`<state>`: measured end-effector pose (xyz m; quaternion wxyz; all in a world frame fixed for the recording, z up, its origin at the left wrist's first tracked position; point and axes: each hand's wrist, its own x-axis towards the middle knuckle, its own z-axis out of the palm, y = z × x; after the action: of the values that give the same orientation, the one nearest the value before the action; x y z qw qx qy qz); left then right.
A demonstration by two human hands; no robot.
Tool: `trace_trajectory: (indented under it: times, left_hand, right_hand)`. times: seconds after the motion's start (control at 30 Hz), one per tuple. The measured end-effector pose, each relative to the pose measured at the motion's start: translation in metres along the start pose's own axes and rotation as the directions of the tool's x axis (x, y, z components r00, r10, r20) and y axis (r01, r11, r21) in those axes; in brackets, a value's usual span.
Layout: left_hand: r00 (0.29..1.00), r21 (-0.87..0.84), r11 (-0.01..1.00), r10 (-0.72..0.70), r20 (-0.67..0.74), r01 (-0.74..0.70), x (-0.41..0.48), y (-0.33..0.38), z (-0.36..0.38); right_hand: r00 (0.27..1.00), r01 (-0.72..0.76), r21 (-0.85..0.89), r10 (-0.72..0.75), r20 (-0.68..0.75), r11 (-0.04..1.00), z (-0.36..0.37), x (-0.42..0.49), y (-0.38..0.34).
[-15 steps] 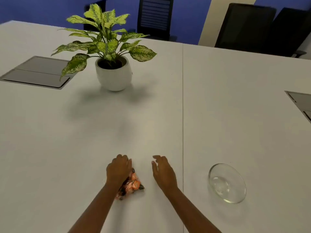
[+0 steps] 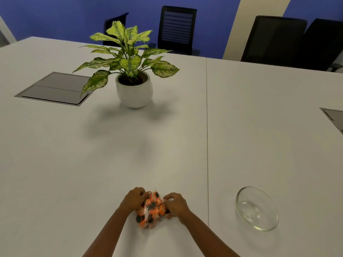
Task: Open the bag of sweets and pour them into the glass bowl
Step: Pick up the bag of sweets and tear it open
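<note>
A clear bag of orange and black sweets (image 2: 151, 212) is at the near middle of the white table (image 2: 167, 145), held between both hands. My left hand (image 2: 134, 198) grips its upper left side with the fingers curled onto the top. My right hand (image 2: 175, 204) grips its right side, thumb and fingers pinched on the plastic. The empty glass bowl (image 2: 257, 207) sits on the table to the right of my right hand, apart from the bag.
A potted plant in a white pot (image 2: 134, 91) stands at the middle back. Grey cable hatches lie at the back left (image 2: 53, 89) and the right edge (image 2: 334, 119). Black chairs (image 2: 177, 28) line the far side. A seam (image 2: 207, 136) divides the table.
My right hand has moved left and closed on the bag. The bag now stands more upright between both hands. The camera has tilted up a little.
</note>
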<state>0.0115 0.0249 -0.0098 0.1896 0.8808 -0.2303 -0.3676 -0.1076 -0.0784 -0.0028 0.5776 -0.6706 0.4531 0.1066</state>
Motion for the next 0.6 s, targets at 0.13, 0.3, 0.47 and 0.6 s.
trace_trajectory:
  times: [0.13, 0.3, 0.47, 0.6]
  left_hand:
    - [0.999, -0.029, 0.998, -0.048, -0.014, 0.048, 0.000, 0.021, 0.013]
    - [0.968, -0.497, 0.844, -0.248, -0.030, 0.201, 0.003, 0.053, 0.024]
    - [0.924, -0.874, 0.398, -0.359, 0.133, 0.280, 0.009, 0.096, 0.030]
    - [0.910, -0.951, 0.147, -0.363, 0.203, 0.271, -0.001, 0.129, 0.033]
  right_hand:
    - [0.997, -0.006, 0.099, 0.014, -0.077, 0.995, -0.017, 0.003, 0.000]
    - [0.984, 0.061, 0.444, 0.021, -0.177, 0.894, -0.047, 0.004, -0.014]
    - [0.988, 0.068, 0.528, 0.015, -0.152, 0.846, -0.070, -0.011, -0.022]
    - [0.974, 0.142, 0.510, -0.028, -0.224, 0.848, -0.073, -0.015, -0.025]
